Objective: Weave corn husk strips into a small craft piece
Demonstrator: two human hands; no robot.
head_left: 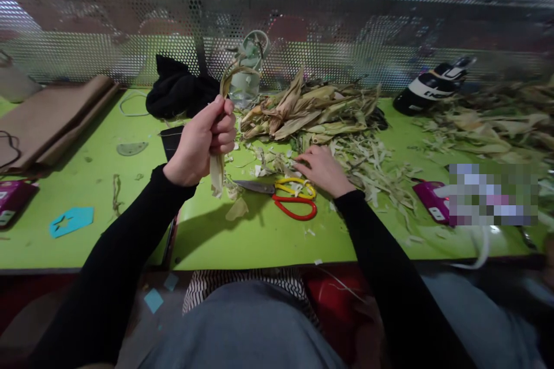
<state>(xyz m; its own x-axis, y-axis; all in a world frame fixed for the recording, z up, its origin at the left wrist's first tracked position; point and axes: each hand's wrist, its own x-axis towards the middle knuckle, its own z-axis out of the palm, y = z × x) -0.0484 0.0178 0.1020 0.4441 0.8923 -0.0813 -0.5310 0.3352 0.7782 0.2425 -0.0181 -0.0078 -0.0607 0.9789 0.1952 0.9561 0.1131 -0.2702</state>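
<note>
Closest to me, by the desk's (259,236) near edge, a flat blue star stencil (71,221) lies to the left on the smooth lime-green top. Past it, near the middle, are scissors (294,199) with a steel blade and glossy yellow and red loops, unheld. My right hand (322,170) rests just beside them, fingers loosely spread and gripping nothing, tips among pale curled shreds (372,167). My left hand (203,141) is raised above the desk, fingers wrapped tight round a husk (216,176). The husk is a dry, papery tan strip that hangs limp below the fist and curls over above it. Judging by the litter of thin trimmings, a good deal is already cut. A pile (303,109) of whole, ribbed, brown-green husks toward the far edge looks untouched, so plenty remains. Behind it stand a clear bottle (246,78), a crumpled black cloth (177,92) and a perforated metal screen (346,11).
</note>
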